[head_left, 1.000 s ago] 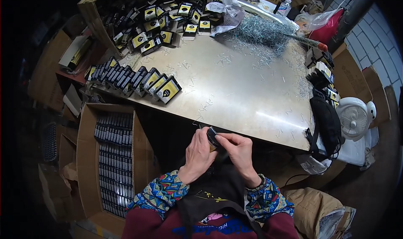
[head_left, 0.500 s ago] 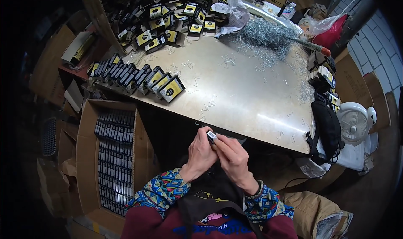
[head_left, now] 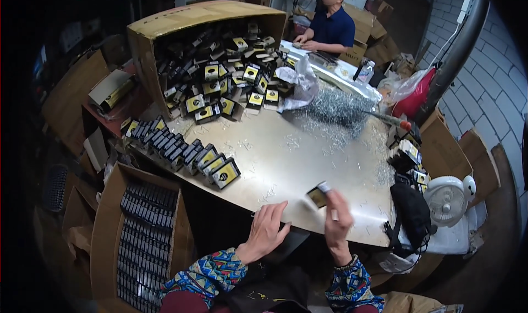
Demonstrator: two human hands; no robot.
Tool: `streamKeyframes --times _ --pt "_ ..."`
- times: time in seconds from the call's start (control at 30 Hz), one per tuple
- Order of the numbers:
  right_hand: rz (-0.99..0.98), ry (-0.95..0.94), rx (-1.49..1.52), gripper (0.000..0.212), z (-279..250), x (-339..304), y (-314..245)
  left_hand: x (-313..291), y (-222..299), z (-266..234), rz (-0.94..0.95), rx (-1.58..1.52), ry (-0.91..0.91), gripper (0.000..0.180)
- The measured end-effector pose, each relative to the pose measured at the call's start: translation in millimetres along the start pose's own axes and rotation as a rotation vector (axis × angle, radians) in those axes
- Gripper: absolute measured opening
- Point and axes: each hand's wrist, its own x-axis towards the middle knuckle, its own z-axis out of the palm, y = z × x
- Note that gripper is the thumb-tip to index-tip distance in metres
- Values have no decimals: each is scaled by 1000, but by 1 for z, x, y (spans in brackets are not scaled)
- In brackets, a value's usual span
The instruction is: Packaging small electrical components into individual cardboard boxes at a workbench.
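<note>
A small black-and-yellow box (head_left: 317, 196), blurred by motion, is held in the fingers of my right hand (head_left: 337, 222) over the table's front edge. To its left, my left hand (head_left: 265, 231) is held palm down at that edge, empty, with its fingers stretched out. A leaning row of similar boxes (head_left: 224, 173) stands on the left part of the metal-topped table (head_left: 280, 159). Behind the row, a heap of loose boxes (head_left: 214, 87) spills from a large carton (head_left: 144, 71) lying on its side.
Bent metal pins (head_left: 335, 115) lie piled at the table's far right, with a red-tipped tool (head_left: 405, 125). An open carton (head_left: 104, 230) of packed boxes stands lower left. A white fan (head_left: 444, 203) and black bag (head_left: 411, 206) are at right. Another person (head_left: 333, 27) works beyond the table.
My hands have come apart; both were at the small box before. My right hand has carried it right and forward, while my left has opened. The view has tilted up, showing the other person.
</note>
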Motion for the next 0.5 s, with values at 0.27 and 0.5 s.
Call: streamKeyframes --times 0.27,0.5 --pt "-37 -227 -98 41 2 -1 13 1 -2 4 43 -5 -11 52" --pt "169 -293 93 46 11 -2 16 4 -8 5 -9 -64 38 45"
